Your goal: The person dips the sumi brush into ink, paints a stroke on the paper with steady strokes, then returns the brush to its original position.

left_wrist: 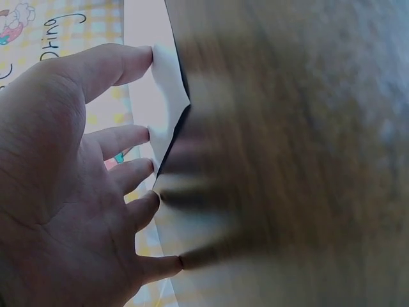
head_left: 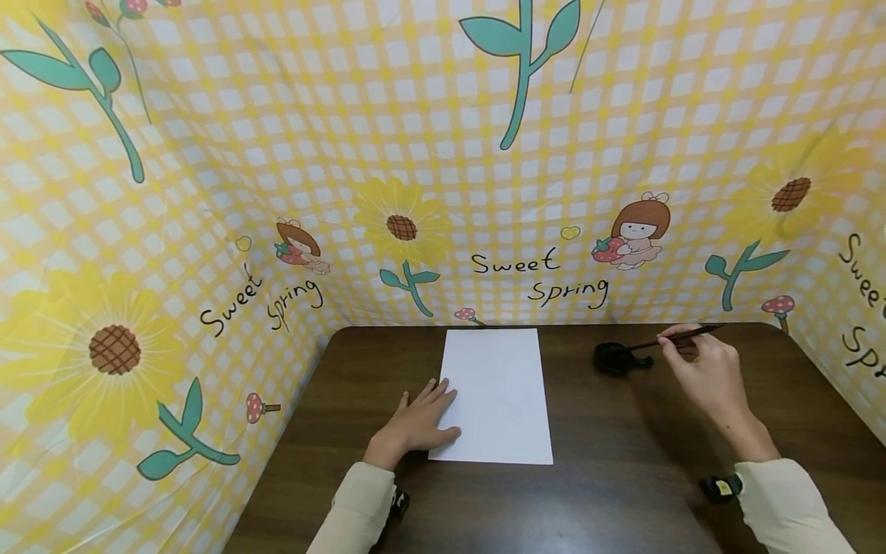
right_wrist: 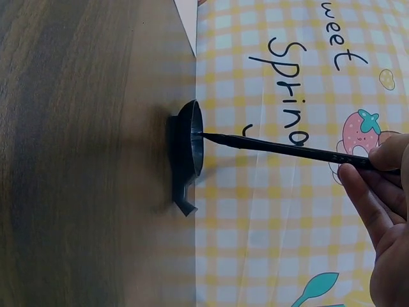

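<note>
A sheet of white paper [head_left: 498, 392] lies on the dark wooden table. My left hand [head_left: 415, 422] rests flat with spread fingers on the paper's lower left edge; the left wrist view shows several of its fingertips [left_wrist: 144, 62] along that edge. To the right, a small black ink dish [head_left: 611, 358] with a tail-like handle stands near the table's back. My right hand [head_left: 713, 381] pinches a dark writing brush [right_wrist: 281, 148] between thumb and fingers. The brush slants down to the left, its tip at the dish's rim in the right wrist view. Any ink inside is hidden.
The brown table [head_left: 484, 508] has rounded back corners. A yellow-and-white checked cloth [head_left: 443, 154] printed with flowers and the words "Sweet Spring" hangs behind it and at both sides. Each wrist wears a black strap device, such as the right one [head_left: 721, 488].
</note>
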Available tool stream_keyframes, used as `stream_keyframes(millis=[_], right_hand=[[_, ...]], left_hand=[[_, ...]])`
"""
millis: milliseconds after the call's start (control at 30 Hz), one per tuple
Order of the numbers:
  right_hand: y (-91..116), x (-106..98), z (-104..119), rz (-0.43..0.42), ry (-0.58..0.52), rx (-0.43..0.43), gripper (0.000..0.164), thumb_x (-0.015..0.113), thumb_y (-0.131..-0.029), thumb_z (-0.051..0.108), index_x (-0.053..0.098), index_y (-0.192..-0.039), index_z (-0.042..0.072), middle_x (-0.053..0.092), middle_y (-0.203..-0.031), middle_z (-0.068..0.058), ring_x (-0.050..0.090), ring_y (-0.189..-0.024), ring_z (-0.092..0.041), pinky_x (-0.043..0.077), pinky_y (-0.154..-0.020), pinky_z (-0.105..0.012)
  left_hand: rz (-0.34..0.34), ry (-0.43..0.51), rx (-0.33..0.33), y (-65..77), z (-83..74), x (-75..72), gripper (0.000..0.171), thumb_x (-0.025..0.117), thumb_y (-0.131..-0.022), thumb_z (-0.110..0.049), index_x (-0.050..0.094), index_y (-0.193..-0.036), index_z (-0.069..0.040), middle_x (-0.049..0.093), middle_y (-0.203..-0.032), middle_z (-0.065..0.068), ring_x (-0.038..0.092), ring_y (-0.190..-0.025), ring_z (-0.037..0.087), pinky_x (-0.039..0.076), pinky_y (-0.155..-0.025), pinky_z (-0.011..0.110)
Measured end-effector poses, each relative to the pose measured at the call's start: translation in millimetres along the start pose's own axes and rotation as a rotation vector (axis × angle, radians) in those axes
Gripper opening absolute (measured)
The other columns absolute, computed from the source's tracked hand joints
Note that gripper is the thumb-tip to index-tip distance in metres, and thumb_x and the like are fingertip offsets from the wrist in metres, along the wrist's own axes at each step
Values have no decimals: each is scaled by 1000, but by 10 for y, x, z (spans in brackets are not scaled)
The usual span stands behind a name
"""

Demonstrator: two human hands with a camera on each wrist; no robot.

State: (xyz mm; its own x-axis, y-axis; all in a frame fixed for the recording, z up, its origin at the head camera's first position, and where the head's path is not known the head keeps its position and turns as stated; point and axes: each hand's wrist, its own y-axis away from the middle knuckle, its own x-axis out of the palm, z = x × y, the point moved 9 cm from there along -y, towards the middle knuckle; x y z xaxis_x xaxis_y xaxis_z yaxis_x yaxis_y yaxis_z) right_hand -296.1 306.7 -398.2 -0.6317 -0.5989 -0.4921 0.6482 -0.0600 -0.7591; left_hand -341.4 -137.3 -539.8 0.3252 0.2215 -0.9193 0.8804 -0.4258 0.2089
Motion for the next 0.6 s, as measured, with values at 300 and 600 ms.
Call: stream_keyframes(millis=[300,600], right_hand=[[15,12,-34,14,1,29,10,77,-93,-1,76,-102,3,78,-95,-14,45,-92,27,42,-73,-2],[42,-16,-63,2,4,56,7,76,-94,1,76,-101,2,78,-94,-15,46,-91,25,41,-73,-2]], left_hand=[[0,-4,4,-24,-9,6,77,63,-103,-52,37,-168,-19,19,-180,4,13,-168,32,8,-126,78],[0,-5,1,-8,-19,3,77,63,-103,-52,37,-168,-19,20,-180,4,14,-168,31,8,-126,78]])
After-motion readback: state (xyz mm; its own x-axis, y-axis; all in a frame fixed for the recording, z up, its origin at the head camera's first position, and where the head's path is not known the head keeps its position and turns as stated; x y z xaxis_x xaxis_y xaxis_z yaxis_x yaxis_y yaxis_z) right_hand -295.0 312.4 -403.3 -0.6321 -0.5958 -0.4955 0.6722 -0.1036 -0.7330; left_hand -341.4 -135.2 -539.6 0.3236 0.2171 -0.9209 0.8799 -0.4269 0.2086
